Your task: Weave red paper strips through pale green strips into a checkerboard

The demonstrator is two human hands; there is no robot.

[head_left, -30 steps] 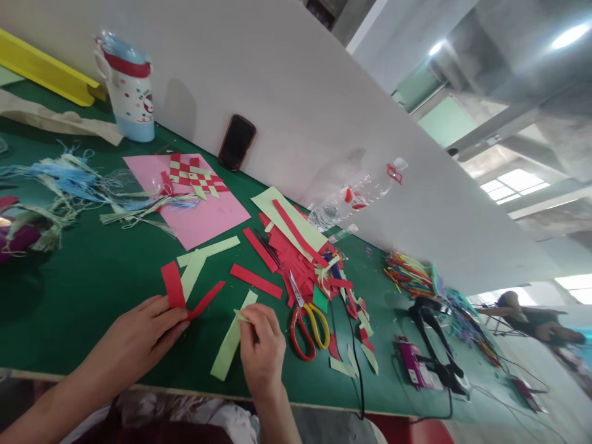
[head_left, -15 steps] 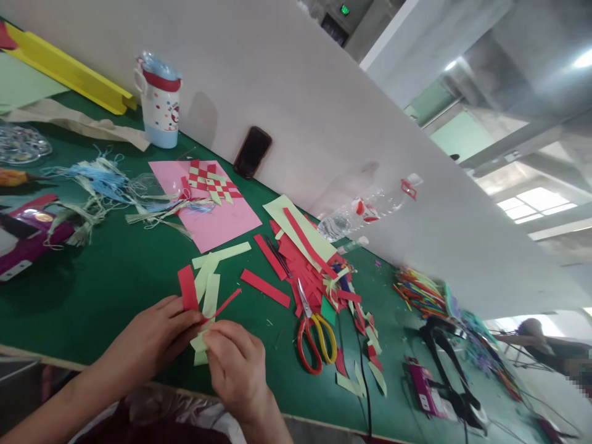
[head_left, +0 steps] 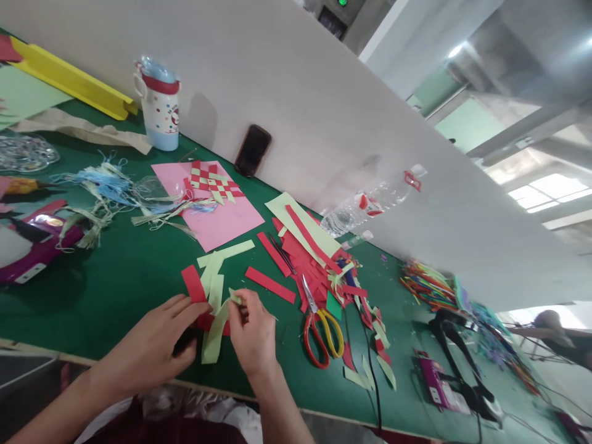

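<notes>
On the green table [head_left: 115, 283] my right hand [head_left: 252, 336] pinches the upper end of a pale green paper strip [head_left: 215, 330], which bends down towards the table's near edge. My left hand [head_left: 155, 345] lies beside it with fingers stretched over crossed red strips [head_left: 194, 285] and green strips [head_left: 213, 277], pressing them flat. More loose strips lie just beyond: a red one [head_left: 269, 285] and a pale green one [head_left: 226, 253].
Red-and-yellow scissors [head_left: 321, 327] lie right of my hands beside a heap of red and green scraps [head_left: 314, 259]. Farther back are a pink sheet [head_left: 217, 216] with a woven piece [head_left: 211, 183], a phone [head_left: 252, 150], a cup [head_left: 158, 105], a plastic bottle [head_left: 370, 203], tangled threads [head_left: 106, 191].
My right hand has lifted the green strip's end up and to the right, so the strip now arches. My left hand has flattened over the crossed strips. The thin red strip is hidden under them.
</notes>
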